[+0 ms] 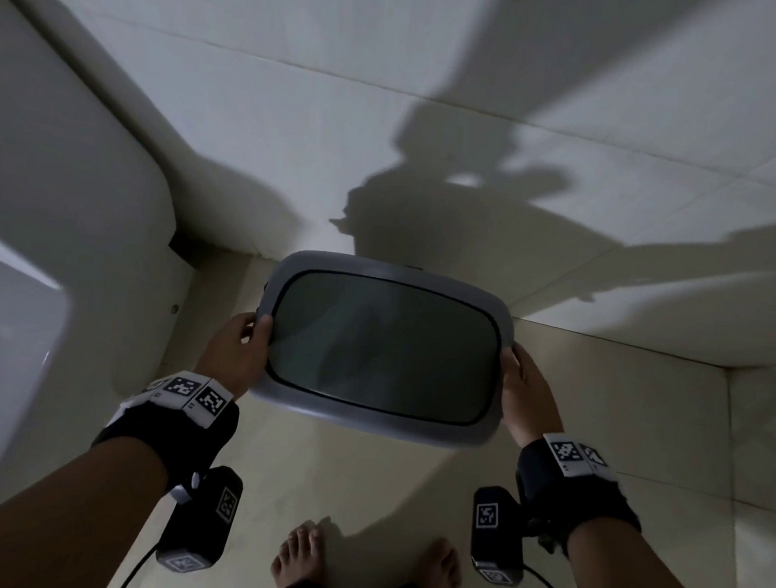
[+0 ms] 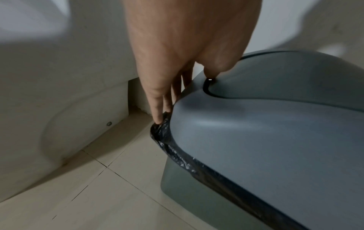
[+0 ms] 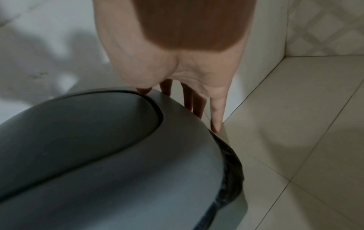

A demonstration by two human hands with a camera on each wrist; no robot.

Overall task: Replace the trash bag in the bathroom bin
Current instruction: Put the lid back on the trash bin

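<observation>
A grey bin lid [image 1: 359, 413] with a darker swing flap [image 1: 382, 344] sits on the grey bin [image 2: 187, 183] on the floor in front of me. My left hand [image 1: 255, 330] grips the lid's left end, thumb on top and fingers down its side. My right hand [image 1: 512, 362] grips the right end the same way. In the left wrist view, the fingers [image 2: 157, 99] reach the crumpled black trash bag [image 2: 171, 149] that shows under the lid's [image 2: 256, 140] rim. The right wrist view shows the same bag [image 3: 230, 163] under the lid [image 3: 138, 171], beside my fingers [image 3: 216, 112].
A white toilet [image 1: 60, 225] stands close on the bin's left. A tiled wall [image 1: 437, 90] is right behind the bin, and a wall corner [image 3: 283, 57] lies to its right. My bare feet [image 1: 298, 558] stand on beige floor tiles [image 1: 620, 425].
</observation>
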